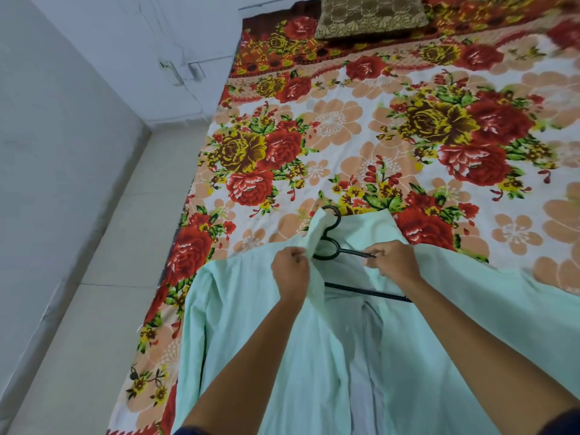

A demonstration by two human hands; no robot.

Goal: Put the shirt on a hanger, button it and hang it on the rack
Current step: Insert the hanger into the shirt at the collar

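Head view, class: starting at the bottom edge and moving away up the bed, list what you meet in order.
Mint-green shirt → left hand pinching its collar → black hanger's hook → floral bedsheet → brown patterned cushion.

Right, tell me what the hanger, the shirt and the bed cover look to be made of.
Hanger: thin, dark rod bent into loops, looks like coated or painted metal wire, though plastic can't be ruled out.
Shirt: pale mint woven cloth, matte, softly creased, likely cotton or a blend.
Bed cover: printed floral fabric, matte, lying flat with slight wrinkles, probably a cotton sheet.
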